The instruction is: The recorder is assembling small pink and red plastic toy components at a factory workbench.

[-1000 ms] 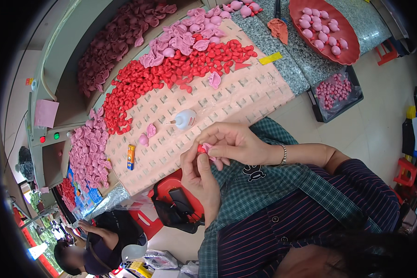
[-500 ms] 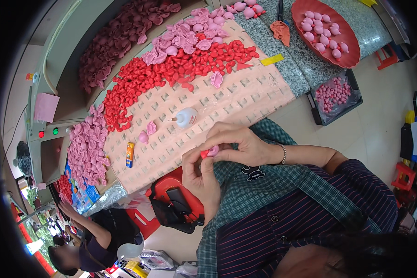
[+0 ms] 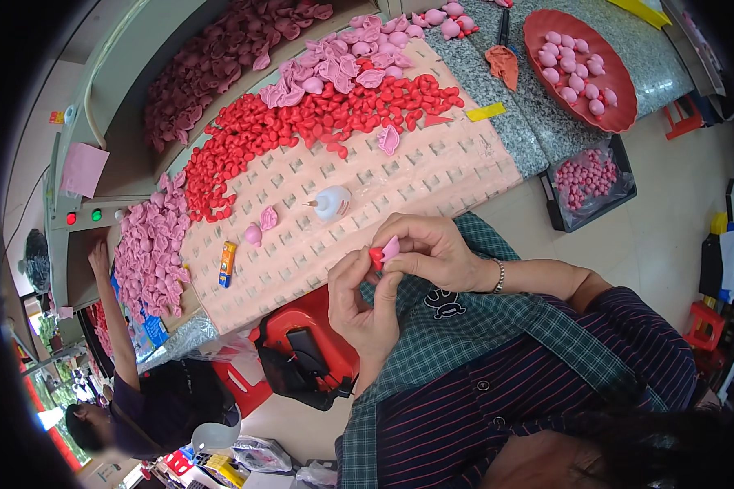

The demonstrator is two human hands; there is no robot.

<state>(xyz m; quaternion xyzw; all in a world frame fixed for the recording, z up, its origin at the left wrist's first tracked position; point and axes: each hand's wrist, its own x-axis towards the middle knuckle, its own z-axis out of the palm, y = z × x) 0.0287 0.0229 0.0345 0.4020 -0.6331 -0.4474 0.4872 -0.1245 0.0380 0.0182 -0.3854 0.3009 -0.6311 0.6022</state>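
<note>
In front of my chest my two hands meet around a small pink rubbery piece (image 3: 391,248) with a small red heart-like piece (image 3: 376,257) against it. My right hand (image 3: 435,254) pinches the pink piece between thumb and fingers. Closed at the red side is my left hand (image 3: 362,303), its thumb and fingertips touching the red piece. On the perforated peach mat (image 3: 302,273) beyond lie a white squeeze bottle with a thin tip (image 3: 332,203), a pink ball-like piece (image 3: 253,235), a pink shell piece (image 3: 268,217) and another pink shell (image 3: 389,140).
Heaps of red pieces (image 3: 302,122) and pink shells (image 3: 151,253) cover the mat's far and left sides. A yellow-orange tube (image 3: 227,264) lies left. At right are a red scalloped dish (image 3: 620,120) of pink balls and a black tray (image 3: 559,208). A co-worker's arm (image 3: 118,318) reaches in at left.
My hands have shifted slightly right and up, and the pink piece is turned so more of it shows. The co-worker's arm has stretched farther toward the shelf.
</note>
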